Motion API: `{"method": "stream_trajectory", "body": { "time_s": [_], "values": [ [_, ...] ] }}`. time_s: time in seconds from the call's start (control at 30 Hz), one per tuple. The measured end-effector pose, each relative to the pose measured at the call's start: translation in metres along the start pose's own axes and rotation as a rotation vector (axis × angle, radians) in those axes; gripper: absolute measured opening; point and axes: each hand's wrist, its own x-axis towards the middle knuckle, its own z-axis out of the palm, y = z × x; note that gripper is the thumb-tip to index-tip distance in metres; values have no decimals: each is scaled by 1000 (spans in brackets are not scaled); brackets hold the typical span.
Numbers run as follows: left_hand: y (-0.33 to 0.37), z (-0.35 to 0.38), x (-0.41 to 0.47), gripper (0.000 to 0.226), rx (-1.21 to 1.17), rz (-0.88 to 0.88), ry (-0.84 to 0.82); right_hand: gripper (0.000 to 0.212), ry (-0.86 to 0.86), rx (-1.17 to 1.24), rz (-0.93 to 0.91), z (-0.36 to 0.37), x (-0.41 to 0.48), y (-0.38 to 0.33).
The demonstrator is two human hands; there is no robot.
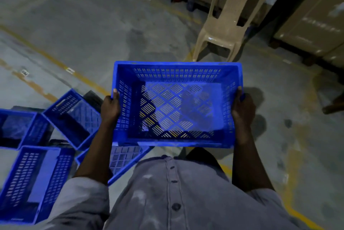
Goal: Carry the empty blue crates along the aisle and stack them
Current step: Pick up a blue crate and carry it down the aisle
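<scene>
An empty blue crate [176, 66] with slotted walls and a lattice bottom is held level in front of my chest, above the concrete floor. My left hand [110, 108] grips its left wall, thumb over the rim. My right hand [242, 107] grips its right wall the same way. Several more empty blue crates lie loose on the floor at the lower left: one tilted [72, 118], one at the left edge [20, 127], one near my left elbow [35, 183], and one partly hidden under the held crate [128, 159].
A beige plastic chair [229, 15] stands just beyond the held crate. Wrapped cartons on pallets [314, 25] line the right side and the back. Yellow floor lines [55, 62] cross the grey concrete, which lies open at the upper left.
</scene>
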Motion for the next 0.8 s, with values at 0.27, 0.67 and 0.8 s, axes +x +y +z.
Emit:
{"method": "stream_trajectory", "body": {
  "time_s": [0.27,0.67,0.8],
  "values": [
    [21,27,109,71,-121,-127,108,62,-96,-23,-83,106,89,-99],
    [108,19,254,71,-47,25,372,55,-412,0,-467,272,262,-352],
    [128,0,299,65,-8,-83,484,59,-501,-95,-585,329,279,-430]
  ]
}}
